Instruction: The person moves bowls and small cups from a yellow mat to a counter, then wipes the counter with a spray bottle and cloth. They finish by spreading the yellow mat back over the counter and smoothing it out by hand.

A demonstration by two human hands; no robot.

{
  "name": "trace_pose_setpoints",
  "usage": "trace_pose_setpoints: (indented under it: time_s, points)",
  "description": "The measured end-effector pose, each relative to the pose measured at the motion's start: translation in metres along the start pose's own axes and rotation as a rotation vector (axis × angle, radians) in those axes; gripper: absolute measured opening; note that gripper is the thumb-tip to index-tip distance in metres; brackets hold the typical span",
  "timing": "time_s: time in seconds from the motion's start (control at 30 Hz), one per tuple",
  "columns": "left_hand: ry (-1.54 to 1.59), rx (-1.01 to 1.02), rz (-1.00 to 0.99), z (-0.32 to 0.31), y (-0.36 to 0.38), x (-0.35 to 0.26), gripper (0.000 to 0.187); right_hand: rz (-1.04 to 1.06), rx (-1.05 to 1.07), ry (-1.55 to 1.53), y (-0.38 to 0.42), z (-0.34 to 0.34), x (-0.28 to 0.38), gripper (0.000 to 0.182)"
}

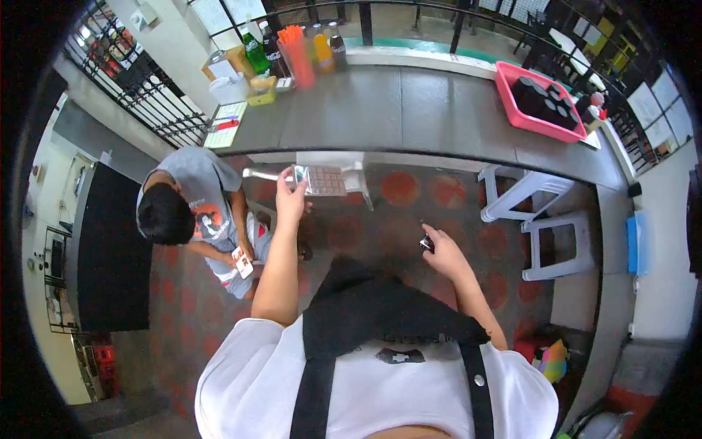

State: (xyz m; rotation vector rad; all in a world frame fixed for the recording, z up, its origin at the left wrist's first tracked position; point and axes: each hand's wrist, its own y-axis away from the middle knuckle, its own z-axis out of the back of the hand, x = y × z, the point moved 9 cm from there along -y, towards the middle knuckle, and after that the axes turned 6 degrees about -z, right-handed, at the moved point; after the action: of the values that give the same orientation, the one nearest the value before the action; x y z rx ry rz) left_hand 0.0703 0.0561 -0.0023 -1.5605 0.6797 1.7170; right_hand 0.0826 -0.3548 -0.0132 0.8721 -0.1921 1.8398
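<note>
My left hand [290,197] reaches forward and grips a calculator [326,181] by its left end, thumb on top near the small display. Its rows of keys face up, below the front edge of the counter in this view. Out to the right, my right hand [447,257] has its fingers closed around a small dark, shiny object [425,242] whose kind I cannot make out. Behind the calculator, part of a white stool [358,183] shows over the red-patterned floor.
A seated person [212,194] looks down at a phone [241,262] at left. Along the grey counter [402,102] are bottles [254,51], orange straws [294,55], a notepad [225,126] and a pink tray [504,91] of dark containers. White stools [559,245] stand at right.
</note>
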Motion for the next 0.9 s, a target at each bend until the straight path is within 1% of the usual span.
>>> trace_pose_setpoints:
  time_s: [0.07, 0.1, 0.17, 0.2, 0.23, 0.27, 0.3, 0.33, 0.37, 0.4, 0.43, 0.47, 0.5, 0.53, 0.57, 0.6, 0.63, 0.67, 0.7, 0.73, 0.77, 0.83, 0.9]
  points:
    - [-0.082, -0.062, 0.039, 0.028, -0.008, -0.003, 0.037, 0.039, -0.021, -0.038, 0.007, 0.002, 0.023, 0.064]
    - [-0.067, -0.064, -0.023, -0.022, -0.116, 0.034, 0.035, 0.045, -0.058, 0.013, -0.086, 0.047, 0.016, 0.064]
    - [-0.018, -0.012, 0.023, -0.020, -0.163, 0.028, 0.035, 0.068, -0.039, -0.077, -0.113, 0.042, 0.032, 0.059]
    - [-0.060, -0.007, 0.045, -0.008, -0.195, 0.030, 0.035, 0.067, -0.035, -0.102, -0.128, 0.032, 0.044, 0.059]
    - [-0.279, 0.013, 0.005, -0.008, -0.217, 0.006, 0.033, 0.036, -0.052, -0.181, -0.141, 0.028, 0.049, 0.058]
    - [-0.280, 0.044, -0.113, -0.004, -0.258, 0.025, 0.032, 0.003, -0.072, -0.262, -0.155, 0.023, 0.054, 0.056]
    - [-0.270, 0.075, -0.236, -0.005, -0.301, 0.043, 0.032, -0.003, -0.082, -0.267, -0.173, 0.017, 0.058, 0.056]
    - [-0.271, 0.088, -0.232, -0.008, -0.332, 0.050, 0.032, -0.056, -0.082, -0.318, -0.189, 0.009, 0.058, 0.056]
    - [-0.333, 0.154, -0.199, -0.014, -0.359, 0.061, 0.031, -0.111, -0.079, -0.369, -0.204, 0.002, 0.059, 0.056]
    - [-0.393, 0.217, -0.163, -0.018, -0.379, 0.070, 0.031, -0.123, -0.076, -0.368, -0.219, -0.001, 0.069, 0.056]
    - [-0.390, 0.220, -0.155, -0.017, -0.397, 0.076, 0.031, -0.110, -0.076, -0.360, -0.237, -0.003, 0.082, 0.056]
    - [-0.441, 0.318, -0.194, -0.024, -0.412, 0.078, 0.030, -0.095, -0.077, -0.356, -0.254, -0.006, 0.097, 0.055]
    - [-0.491, 0.418, -0.234, -0.033, -0.423, 0.077, 0.030, -0.101, -0.075, -0.357, -0.272, -0.009, 0.110, 0.055]
    - [-0.544, 0.495, -0.208, -0.038, -0.434, 0.081, 0.029, -0.025, -0.066, -0.322, -0.288, -0.011, 0.129, 0.055]
    - [-0.544, 0.505, -0.201, -0.039, -0.446, 0.082, 0.029, 0.047, -0.056, -0.287, -0.304, -0.013, 0.147, 0.056]
    - [-0.640, 0.492, -0.282, -0.039, -0.456, 0.081, 0.030, 0.077, -0.046, -0.262, -0.319, -0.016, 0.159, 0.057]
    - [-0.733, 0.480, -0.361, -0.040, -0.461, 0.078, 0.030, 0.059, -0.037, -0.266, -0.332, -0.016, 0.170, 0.057]
    - [-0.857, 0.497, -0.256, -0.039, -0.455, 0.059, 0.039, 0.053, 0.002, -0.233, -0.343, -0.015, 0.184, 0.057]
    - [-0.855, 0.506, -0.245, -0.042, -0.446, 0.060, 0.039, 0.053, 0.038, -0.199, -0.354, -0.016, 0.193, 0.057]
    - [-0.982, 0.418, -0.296, -0.039, -0.439, 0.056, 0.049, 0.124, -0.011, -0.162, -0.366, -0.019, 0.196, 0.056]
    - [-1.111, 0.329, -0.346, -0.036, -0.429, 0.050, 0.059, 0.119, -0.002, -0.164, -0.376, -0.021, 0.201, 0.056]
    - [-1.077, 0.394, -0.163, -0.040, -0.399, 0.050, 0.078, 0.066, 0.049, -0.192, -0.396, -0.027, 0.211, 0.056]
    - [-1.218, 0.351, -0.227, -0.045, -0.387, 0.046, 0.086, 0.082, 0.076, -0.165, -0.414, -0.031, 0.223, 0.056]
